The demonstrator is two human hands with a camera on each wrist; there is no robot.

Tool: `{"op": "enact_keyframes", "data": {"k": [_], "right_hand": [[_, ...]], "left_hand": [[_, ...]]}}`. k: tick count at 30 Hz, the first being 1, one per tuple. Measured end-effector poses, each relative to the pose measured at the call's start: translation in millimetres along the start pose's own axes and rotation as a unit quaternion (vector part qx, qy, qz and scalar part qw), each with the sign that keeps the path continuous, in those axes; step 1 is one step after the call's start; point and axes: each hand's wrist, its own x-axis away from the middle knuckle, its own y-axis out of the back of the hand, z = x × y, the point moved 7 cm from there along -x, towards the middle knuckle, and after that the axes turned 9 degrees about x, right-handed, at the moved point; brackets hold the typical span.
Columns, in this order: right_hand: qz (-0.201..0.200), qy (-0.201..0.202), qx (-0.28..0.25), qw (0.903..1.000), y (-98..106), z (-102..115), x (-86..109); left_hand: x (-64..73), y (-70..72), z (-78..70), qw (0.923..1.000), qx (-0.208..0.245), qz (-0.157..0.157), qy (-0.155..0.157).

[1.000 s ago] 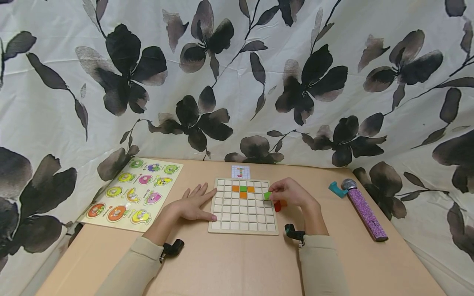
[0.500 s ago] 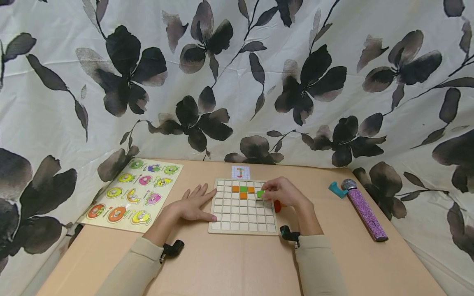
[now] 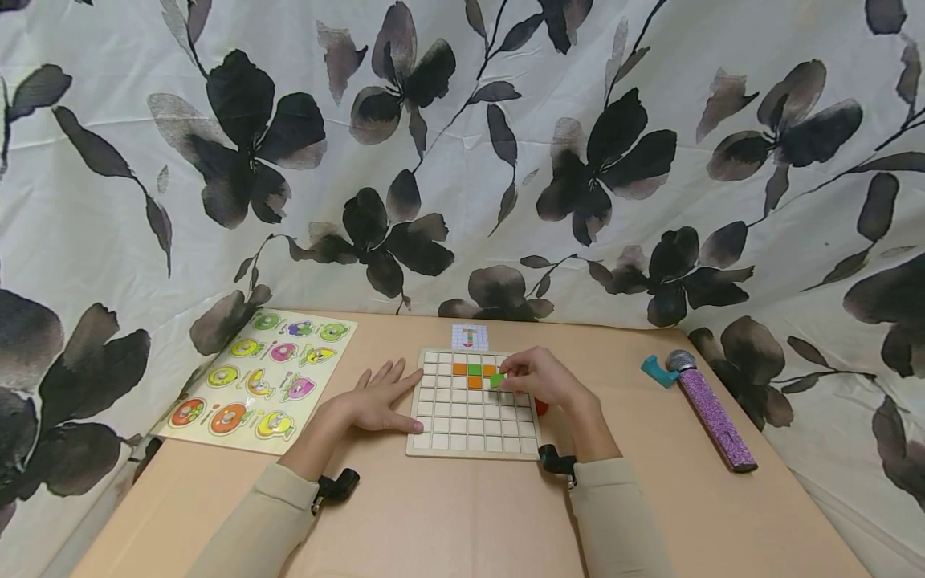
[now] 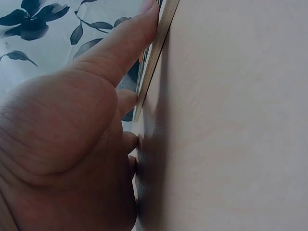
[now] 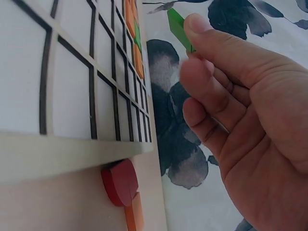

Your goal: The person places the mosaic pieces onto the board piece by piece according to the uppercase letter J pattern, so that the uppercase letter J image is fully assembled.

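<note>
A pale wooden grid board [image 3: 475, 451] lies on the table, with orange tiles [image 3: 474, 383] and a green tile [image 3: 474, 369] set in its upper cells. My right hand [image 3: 545, 376] pinches another green tile [image 5: 178, 29] between thumb and fingertips, over the board close to the right of the lower orange tile. My left hand [image 3: 376, 401] is spread flat, with its thumb and index fingertip on the board's left edge. In the right wrist view a red piece [image 5: 120, 183] and an orange piece [image 5: 135, 211] lie on the table beside the board.
Behind the board lies a small pattern card [image 3: 470, 335]. A sheet of fruit stickers [image 3: 270, 373] is at the left. On the right are a glittery purple microphone [image 3: 715, 417] and a teal curved piece [image 3: 658, 371]. A floral curtain [image 3: 462, 160] hangs behind the table.
My right hand has moved left over the board with the green tile, from the board's right edge to beside the orange tile. The left hand has stayed still.
</note>
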Motion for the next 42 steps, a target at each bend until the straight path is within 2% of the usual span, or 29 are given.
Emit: {"op": "enact_keyframes", "data": {"k": [7, 14, 23, 33, 42], "right_hand": [[0.005, 0.009, 0.011, 0.9999, -7, 3, -4.6], [0.016, 0.001, 0.026, 0.9995, -13, 8, -8.5], [0.036, 0.020, 0.029, 0.9987, -24, 11, -10.6], [0.046, 0.026, 0.050, 0.9973, -31, 15, -12.4], [0.058, 0.031, 0.048, 0.9967, -39, 18, -14.1]], "left_hand": [[-0.3, 0.2, 0.7, 1.0000, -0.003, 0.000, -0.001], [0.0, 0.3, 0.2, 1.0000, -0.002, 0.001, -0.003], [-2.0, -0.6, 3.2, 1.0000, -0.005, 0.002, -0.003], [-1.4, 0.0, 2.7, 1.0000, -0.004, 0.002, -0.002], [-1.2, -1.2, 1.9, 1.0000, 0.003, 0.006, -0.003]]}}
